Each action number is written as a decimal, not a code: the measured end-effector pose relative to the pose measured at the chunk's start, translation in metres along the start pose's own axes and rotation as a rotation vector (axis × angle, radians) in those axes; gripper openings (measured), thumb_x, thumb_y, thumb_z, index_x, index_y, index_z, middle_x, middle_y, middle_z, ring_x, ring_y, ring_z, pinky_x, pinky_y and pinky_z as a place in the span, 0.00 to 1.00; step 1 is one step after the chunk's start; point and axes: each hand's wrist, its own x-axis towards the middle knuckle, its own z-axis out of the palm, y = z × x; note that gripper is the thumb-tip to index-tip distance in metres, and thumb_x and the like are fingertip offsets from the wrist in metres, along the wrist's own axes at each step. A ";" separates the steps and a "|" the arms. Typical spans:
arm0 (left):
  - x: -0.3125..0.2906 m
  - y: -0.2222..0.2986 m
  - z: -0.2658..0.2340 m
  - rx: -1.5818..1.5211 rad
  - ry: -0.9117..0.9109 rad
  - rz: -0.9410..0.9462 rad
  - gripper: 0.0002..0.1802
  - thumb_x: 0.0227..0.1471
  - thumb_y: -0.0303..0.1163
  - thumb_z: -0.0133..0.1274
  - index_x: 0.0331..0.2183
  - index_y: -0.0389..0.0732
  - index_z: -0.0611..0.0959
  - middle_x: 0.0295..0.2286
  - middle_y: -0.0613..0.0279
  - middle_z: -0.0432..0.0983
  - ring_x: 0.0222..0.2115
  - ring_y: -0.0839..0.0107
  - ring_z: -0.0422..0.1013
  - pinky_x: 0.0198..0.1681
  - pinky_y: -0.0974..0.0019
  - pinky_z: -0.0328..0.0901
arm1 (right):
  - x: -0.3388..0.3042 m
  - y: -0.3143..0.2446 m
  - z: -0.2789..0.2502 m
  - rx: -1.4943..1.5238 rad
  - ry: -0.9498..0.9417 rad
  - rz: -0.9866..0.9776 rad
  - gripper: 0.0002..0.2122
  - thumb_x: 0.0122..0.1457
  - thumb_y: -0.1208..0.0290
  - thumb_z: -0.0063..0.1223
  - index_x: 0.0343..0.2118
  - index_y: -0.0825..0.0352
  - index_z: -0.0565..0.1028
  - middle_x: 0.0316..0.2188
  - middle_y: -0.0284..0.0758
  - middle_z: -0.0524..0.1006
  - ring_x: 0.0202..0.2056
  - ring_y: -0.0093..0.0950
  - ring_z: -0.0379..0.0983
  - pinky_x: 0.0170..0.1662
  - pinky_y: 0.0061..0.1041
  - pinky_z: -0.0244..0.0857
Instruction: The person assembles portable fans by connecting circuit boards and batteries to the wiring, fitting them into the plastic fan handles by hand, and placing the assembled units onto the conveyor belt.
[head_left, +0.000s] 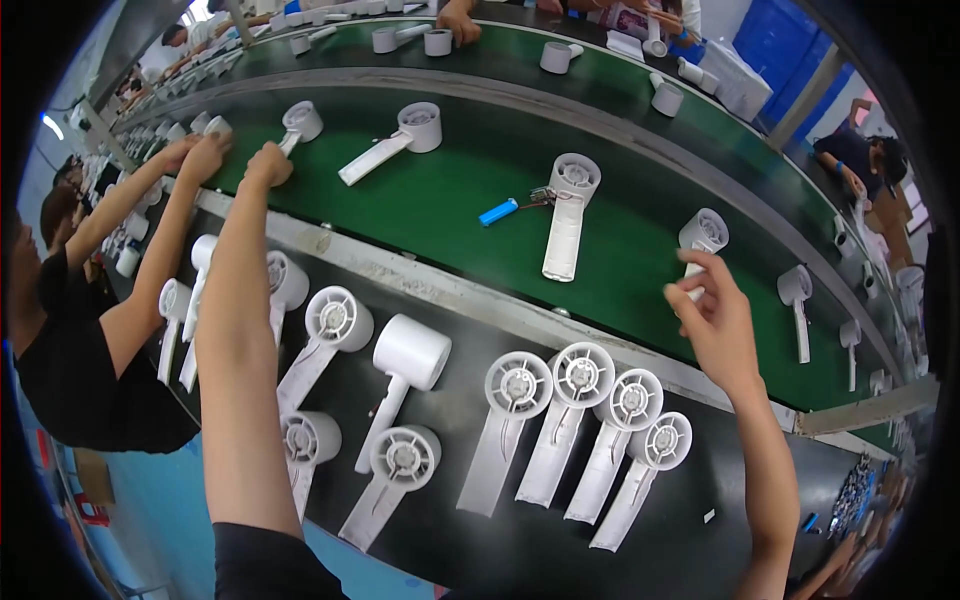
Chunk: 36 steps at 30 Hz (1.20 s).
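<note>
My left hand reaches far across the green conveyor belt, its fingers closed around the handle of a white handheld fan. My right hand hovers at the belt's right part, thumb and forefinger apart, beside the handle of another white fan; whether it touches that handle is hard to tell. Between my hands lie a fan housing wired to a blue battery and a further white fan. Closer to me, a row of open-handled fans rests on the dark bench, with a fan lying on its side left of them.
A metal rail separates the bench from the belt. At the left, a co-worker's arms reach onto the belt close to my left arm. Fans also sit on a second belt beyond. Small parts are heaped at the right.
</note>
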 end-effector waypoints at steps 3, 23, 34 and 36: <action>-0.018 0.047 -0.012 -0.294 0.078 -0.103 0.22 0.46 0.35 0.51 0.43 0.33 0.82 0.43 0.38 0.77 0.49 0.46 0.72 0.52 0.54 0.67 | -0.018 0.019 -0.020 0.041 0.165 0.100 0.18 0.61 0.75 0.54 0.54 0.67 0.69 0.29 0.27 0.72 0.25 0.12 0.65 0.24 0.14 0.59; -0.327 0.171 -0.134 -1.210 -0.127 0.421 0.21 0.39 0.27 0.70 0.22 0.41 0.69 0.23 0.57 0.80 0.23 0.75 0.74 0.28 0.69 0.67 | -0.115 -0.036 -0.009 0.489 -0.103 0.083 0.15 0.69 0.61 0.45 0.47 0.69 0.75 0.35 0.34 0.79 0.33 0.17 0.74 0.35 0.19 0.69; -0.547 0.267 -0.122 -1.259 -0.254 0.662 0.26 0.48 0.35 0.66 0.43 0.27 0.76 0.35 0.53 0.78 0.36 0.70 0.76 0.37 0.69 0.70 | -0.098 0.009 0.001 0.738 0.412 0.047 0.13 0.66 0.63 0.49 0.41 0.70 0.77 0.31 0.29 0.78 0.29 0.16 0.71 0.33 0.19 0.64; -0.567 0.248 -0.127 -1.398 -0.434 0.586 0.24 0.57 0.40 0.58 0.46 0.29 0.75 0.38 0.52 0.78 0.37 0.68 0.77 0.36 0.67 0.74 | -0.103 0.062 -0.050 0.502 0.549 0.144 0.14 0.65 0.62 0.50 0.41 0.69 0.78 0.28 0.29 0.78 0.28 0.16 0.70 0.32 0.21 0.64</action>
